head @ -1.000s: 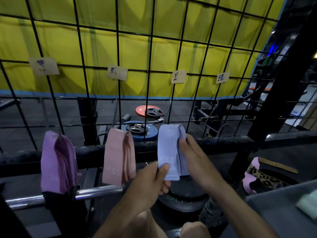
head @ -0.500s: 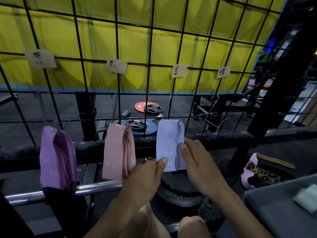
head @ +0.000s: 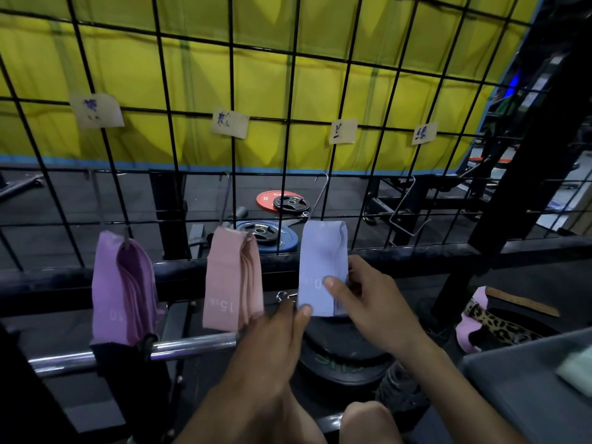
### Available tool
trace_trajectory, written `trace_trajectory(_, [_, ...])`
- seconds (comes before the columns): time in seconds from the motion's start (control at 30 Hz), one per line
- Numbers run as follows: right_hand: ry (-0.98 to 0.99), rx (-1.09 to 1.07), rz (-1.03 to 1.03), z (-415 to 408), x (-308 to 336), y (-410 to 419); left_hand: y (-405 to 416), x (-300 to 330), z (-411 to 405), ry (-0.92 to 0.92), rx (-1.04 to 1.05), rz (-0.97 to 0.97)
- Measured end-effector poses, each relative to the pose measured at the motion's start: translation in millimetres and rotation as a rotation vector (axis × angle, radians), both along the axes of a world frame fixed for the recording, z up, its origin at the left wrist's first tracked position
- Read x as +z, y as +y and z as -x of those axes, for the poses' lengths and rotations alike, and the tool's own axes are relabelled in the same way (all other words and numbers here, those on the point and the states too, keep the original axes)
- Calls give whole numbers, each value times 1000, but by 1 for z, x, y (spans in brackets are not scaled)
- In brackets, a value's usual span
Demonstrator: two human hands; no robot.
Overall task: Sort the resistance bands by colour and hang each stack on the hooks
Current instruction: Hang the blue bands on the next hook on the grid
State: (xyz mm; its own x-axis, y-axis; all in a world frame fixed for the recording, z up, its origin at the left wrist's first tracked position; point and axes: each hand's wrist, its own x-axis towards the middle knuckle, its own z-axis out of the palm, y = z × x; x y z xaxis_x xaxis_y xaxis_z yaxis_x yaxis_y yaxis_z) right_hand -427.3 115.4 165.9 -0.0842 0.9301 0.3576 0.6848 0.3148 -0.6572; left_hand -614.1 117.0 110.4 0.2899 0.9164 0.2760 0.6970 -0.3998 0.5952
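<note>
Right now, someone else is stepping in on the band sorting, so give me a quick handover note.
Left hand: thumb pinches the bottom corner of the blue stack.
Right hand: grip on that stack's right edge, thumb across its front.
Hung on the wire grid: purple stack, pink stack, and the blue stack, each on its hook.
Left: the fourth hook hangs bare; a pale green band lies on the grey surface at far right. Let go of blue, then hang green.
</note>
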Motion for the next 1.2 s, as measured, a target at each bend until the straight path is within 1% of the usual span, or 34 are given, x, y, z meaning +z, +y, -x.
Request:
trace_trajectory(0.07, [-216, -77, -33, 0, 1, -3, 5, -6, -1, 101, 22, 11])
trace_trajectory(0.1, [-297, -111, -34, 1, 4, -5, 4, -6, -1, 114, 23, 9])
trace_trajectory(0.13, [-331, -127, -18, 1, 6, -7, 3, -6, 0, 109, 11, -5])
trace_trajectory(0.23, [-260, -128, 53, -5, 8, -11, -5, -5, 10, 77, -44, -39])
trace_trajectory(0.37, [-218, -159, 56, -9, 14, -16, -21, 7, 26, -7, -114, -78])
trace_trajectory(0.43, [-197, -186, 20, -11, 16, -16, -32, 24, 28, -94, -120, -159])
trace_trajectory(0.57, [-107, -209, -26, -8, 20, -13, -37, 63, 17, -146, 22, -390])
trace_trajectory(0.63, [-47, -199, -37, -6, 23, -10, -27, 71, 4, -153, 56, -364])
trace_trajectory(0.77, [9, -146, -39, -5, 29, 2, 3, 83, -27, -169, 101, -204])
trace_trajectory(0.87, [38, -115, -47, -6, 31, 9, 17, 84, -36, -139, 150, -232])
trace_trajectory(0.97, [90, -58, -74, -10, 31, 9, 15, 78, -34, -109, 152, -275])
trace_trajectory(1.07, [161, 15, -114, -10, 30, 8, 11, 74, -29, -132, 116, -307])
trace_trajectory(1.2, [174, 18, -67, -6, 29, 9, 12, 62, -31, -106, 59, -271])
